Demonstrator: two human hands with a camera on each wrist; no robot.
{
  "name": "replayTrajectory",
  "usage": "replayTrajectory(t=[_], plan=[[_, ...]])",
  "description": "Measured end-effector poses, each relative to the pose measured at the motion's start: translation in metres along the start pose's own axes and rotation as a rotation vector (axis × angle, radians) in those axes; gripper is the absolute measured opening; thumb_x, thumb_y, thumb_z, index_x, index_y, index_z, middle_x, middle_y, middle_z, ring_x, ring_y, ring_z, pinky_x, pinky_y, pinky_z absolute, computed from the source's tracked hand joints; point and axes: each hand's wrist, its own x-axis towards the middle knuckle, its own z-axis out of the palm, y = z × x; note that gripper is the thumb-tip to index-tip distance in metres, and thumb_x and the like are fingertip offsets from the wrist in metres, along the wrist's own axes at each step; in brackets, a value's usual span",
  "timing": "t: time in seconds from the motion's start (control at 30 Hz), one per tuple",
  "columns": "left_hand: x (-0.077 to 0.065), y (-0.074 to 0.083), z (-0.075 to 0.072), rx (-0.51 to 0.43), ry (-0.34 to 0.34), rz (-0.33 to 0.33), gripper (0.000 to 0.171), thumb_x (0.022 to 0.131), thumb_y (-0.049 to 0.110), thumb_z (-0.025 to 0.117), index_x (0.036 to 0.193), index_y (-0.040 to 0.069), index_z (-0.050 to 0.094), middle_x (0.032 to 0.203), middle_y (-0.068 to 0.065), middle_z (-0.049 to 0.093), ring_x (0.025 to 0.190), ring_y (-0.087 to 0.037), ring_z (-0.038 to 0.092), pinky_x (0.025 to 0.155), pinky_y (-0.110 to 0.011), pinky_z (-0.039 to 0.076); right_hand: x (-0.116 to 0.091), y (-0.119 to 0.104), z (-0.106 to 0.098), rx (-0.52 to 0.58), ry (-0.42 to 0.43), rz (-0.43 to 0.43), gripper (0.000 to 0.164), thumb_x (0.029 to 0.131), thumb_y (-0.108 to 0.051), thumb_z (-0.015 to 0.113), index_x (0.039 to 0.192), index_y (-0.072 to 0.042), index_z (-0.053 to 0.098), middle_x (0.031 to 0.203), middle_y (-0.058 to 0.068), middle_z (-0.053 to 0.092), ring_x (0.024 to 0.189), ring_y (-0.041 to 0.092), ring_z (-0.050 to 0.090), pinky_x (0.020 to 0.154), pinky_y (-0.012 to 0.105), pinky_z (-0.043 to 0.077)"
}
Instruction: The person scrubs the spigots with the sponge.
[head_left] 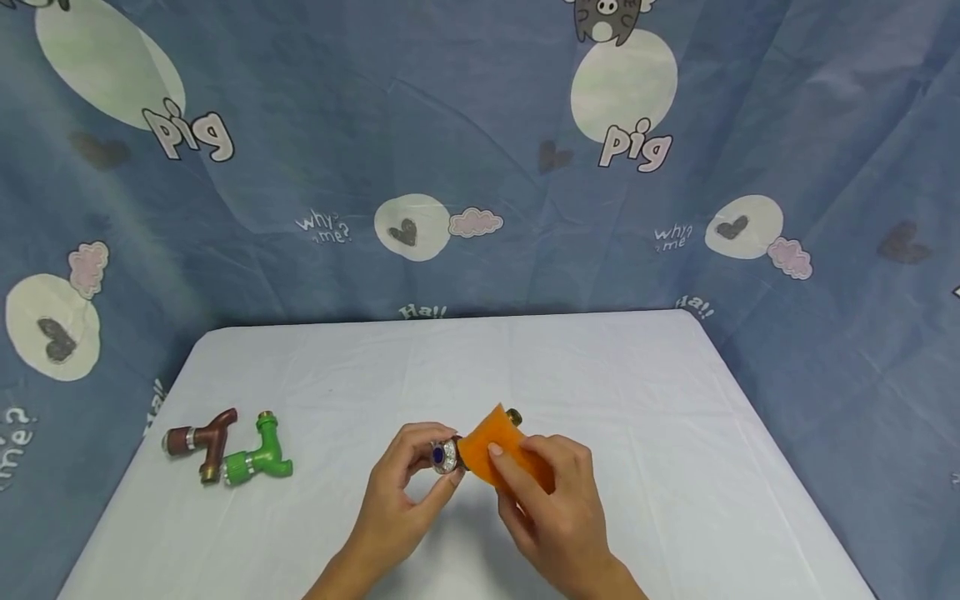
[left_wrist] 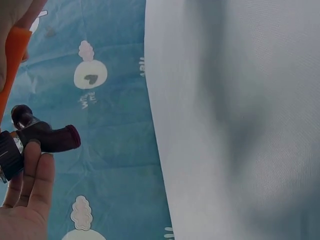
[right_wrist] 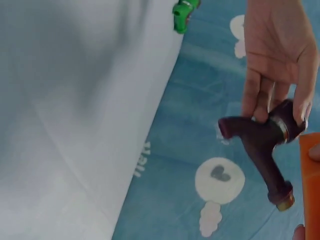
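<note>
My left hand [head_left: 401, 504] grips a dark maroon water tap [right_wrist: 260, 137] by its knob, fingers on one side and thumb on the other. The silver knob end with a blue centre faces me in the head view. An orange cloth [head_left: 487, 446] is pinched between the thumb and fingers of my right hand [head_left: 562, 512]. In the head view the cloth covers most of the tap's body, and a brass threaded end shows past it. The right wrist view has the tap's spout and brass end in sight, with the cloth's edge close beside them.
On the left of the white table [head_left: 697, 467] lie a brown tap [head_left: 215, 446] and a green tap [head_left: 262, 458], close together. Behind the table hangs a blue patterned curtain [head_left: 480, 142], which also runs down both sides.
</note>
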Motion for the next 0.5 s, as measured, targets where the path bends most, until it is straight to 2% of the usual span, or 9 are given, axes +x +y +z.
replayTrajectory(t=[0.23,0.4,0.5], plan=[[0.0004,-0.0010,0.0020,0.043,0.019,0.038,0.048,0.091,-0.005,0.079,0.132,0.011,0.060,0.128,-0.008,0.060,0.109,-0.020,0.066,0.091,-0.026,0.059,-0.0036,-0.0006,0.0001,-0.065,-0.039,0.008,0.031,0.106,-0.023,0.052,0.120,-0.012,0.078,0.114,0.017,0.063,0.098,0.038,0.053,0.077,0.045,0.053],[0.0002,-0.0022,0.0020,0.083,0.012,0.043,0.048,0.090,-0.003,0.080,0.130,0.013,0.060,0.128,-0.007,0.060,0.111,-0.019,0.065,0.092,-0.025,0.058,-0.0042,-0.0001,-0.0008,-0.034,-0.010,0.025,0.030,0.105,-0.023,0.053,0.119,-0.011,0.077,0.114,0.018,0.063,0.097,0.037,0.052,0.080,0.042,0.048],[0.0001,-0.0027,0.0021,0.091,0.008,0.044,0.049,0.089,-0.004,0.081,0.130,0.012,0.060,0.129,-0.008,0.060,0.111,-0.019,0.064,0.093,-0.025,0.058,-0.0038,-0.0031,0.0006,-0.016,-0.002,0.023,0.030,0.105,-0.023,0.055,0.120,-0.010,0.077,0.114,0.018,0.062,0.097,0.037,0.053,0.081,0.041,0.049]])
